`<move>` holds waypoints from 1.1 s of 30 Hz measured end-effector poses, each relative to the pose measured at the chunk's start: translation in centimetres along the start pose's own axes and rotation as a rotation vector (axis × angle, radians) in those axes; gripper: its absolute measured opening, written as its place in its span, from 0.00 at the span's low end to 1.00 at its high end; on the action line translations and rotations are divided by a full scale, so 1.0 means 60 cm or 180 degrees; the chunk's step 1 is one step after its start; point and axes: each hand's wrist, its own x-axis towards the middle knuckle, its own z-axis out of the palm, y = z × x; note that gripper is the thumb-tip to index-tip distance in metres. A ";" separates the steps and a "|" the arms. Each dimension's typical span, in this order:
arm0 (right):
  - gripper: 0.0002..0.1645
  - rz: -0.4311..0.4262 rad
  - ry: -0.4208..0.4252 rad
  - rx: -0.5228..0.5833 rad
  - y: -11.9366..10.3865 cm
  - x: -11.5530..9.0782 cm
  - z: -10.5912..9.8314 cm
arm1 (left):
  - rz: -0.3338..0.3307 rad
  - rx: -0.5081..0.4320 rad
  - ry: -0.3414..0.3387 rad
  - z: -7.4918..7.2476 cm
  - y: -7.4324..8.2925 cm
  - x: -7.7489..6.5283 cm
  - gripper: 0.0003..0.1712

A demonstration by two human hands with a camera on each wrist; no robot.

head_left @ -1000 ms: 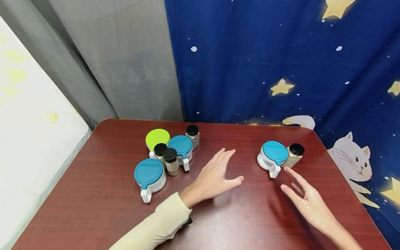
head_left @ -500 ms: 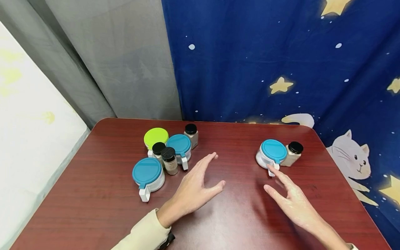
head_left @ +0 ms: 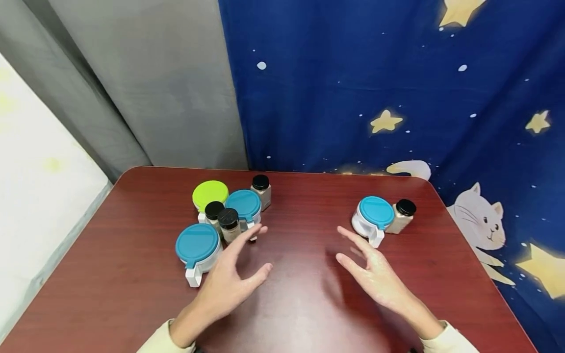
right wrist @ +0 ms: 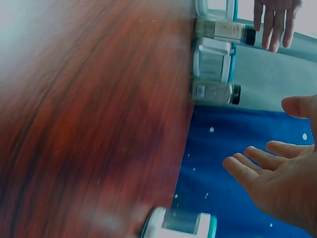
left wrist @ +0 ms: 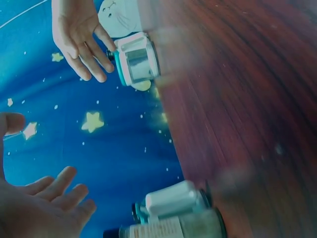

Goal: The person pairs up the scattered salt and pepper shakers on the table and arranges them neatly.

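My left hand (head_left: 225,284), fingers spread and holding nothing, hovers beside the left cluster of containers. That cluster has a blue-lidded jar (head_left: 197,245) with a white handle in front, a second blue-lidded jar (head_left: 244,203) behind, a green-lidded jar (head_left: 210,194) at the back left, and black-capped spice bottles (head_left: 229,223) among them. Part of the rear blue-lidded jar is hidden by the left fingertips. My right hand (head_left: 379,279), also empty with fingers extended, is in front of the right blue-lidded jar (head_left: 375,213). A black-capped bottle (head_left: 401,215) stands against that jar's right side.
Another black-capped bottle (head_left: 261,191) stands at the back of the left cluster. The reddish-brown table (head_left: 304,211) ends at a grey curtain (head_left: 176,98) and a blue starry curtain (head_left: 318,98). A white cloth (head_left: 39,196) hangs at the left.
My left hand has moved left and toward me, closer to the left cluster. The right hand has moved left, away from the right bottle. The containers keep their arrangement; the view shifts slightly.
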 end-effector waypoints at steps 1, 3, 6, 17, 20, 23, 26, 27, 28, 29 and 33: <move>0.34 -0.0022 -0.0016 0.0031 -0.001 0.003 0.005 | 0.0020 -0.0041 0.0021 -0.006 -0.002 -0.004 0.45; 0.33 -0.0078 -0.0036 0.0066 -0.003 0.008 0.014 | 0.0041 -0.0089 0.0052 -0.014 -0.004 -0.013 0.45; 0.33 -0.0142 -0.0043 0.0102 -0.005 0.013 0.024 | 0.0085 -0.0152 -0.0002 -0.021 -0.009 -0.023 0.44; 0.33 -0.0229 -0.0174 0.0228 -0.027 0.048 0.079 | 0.0331 -0.0348 -0.0072 -0.073 -0.035 -0.039 0.49; 0.33 -0.0289 -0.0294 0.0257 -0.036 0.061 0.091 | 0.0365 -0.0231 -0.0014 -0.088 -0.039 -0.038 0.48; 0.33 -0.0377 -0.0446 0.0286 -0.045 0.076 0.105 | 0.0394 -0.0146 0.0079 -0.107 -0.043 -0.036 0.49; 0.33 -0.0521 -0.0515 0.0291 -0.056 0.092 0.121 | 0.0411 -0.0137 0.0155 -0.128 -0.053 -0.034 0.50; 0.33 -0.0586 -0.0516 0.0255 -0.060 0.097 0.127 | 0.0445 -0.0133 0.0181 -0.135 -0.058 -0.033 0.50; 0.33 -0.0653 -0.0514 0.0219 -0.064 0.103 0.133 | 0.0455 -0.0127 0.0195 -0.143 -0.064 -0.033 0.50; 0.33 -0.0703 -0.0507 0.0163 -0.069 0.108 0.138 | 0.0470 -0.0107 0.0200 -0.150 -0.071 -0.032 0.50; 0.33 -0.0790 -0.0490 -0.0247 -0.087 0.129 0.158 | 0.0331 -0.0161 0.0085 -0.179 -0.103 -0.028 0.52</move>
